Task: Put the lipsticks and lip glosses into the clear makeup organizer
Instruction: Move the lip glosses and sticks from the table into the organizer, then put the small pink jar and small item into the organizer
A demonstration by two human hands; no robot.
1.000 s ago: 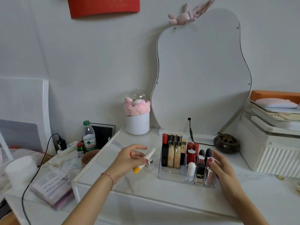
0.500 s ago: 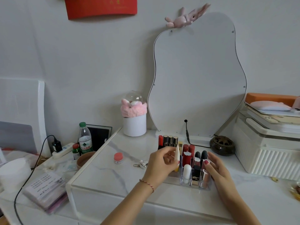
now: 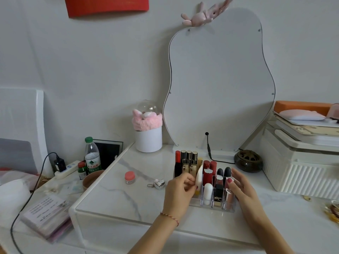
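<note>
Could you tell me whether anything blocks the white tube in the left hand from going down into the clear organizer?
Nothing visible does. The left hand pinches the white tube at the clear organizer, beside the red lipsticks. The slot itself is hidden behind the hand.

A home dressing table: wavy mirror [image 3: 220, 79], lipstick-filled clear organizer [image 3: 211, 206], plush headband [image 3: 146, 121] on white tub.

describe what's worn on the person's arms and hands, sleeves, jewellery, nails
Both forearms are bare, with no sleeves in view. The left hand has a thin red braided string bracelet around its wrist. The right hand shows dark pinkish-red polish on its thumbnail. No rings or watch are visible on either hand.
</note>
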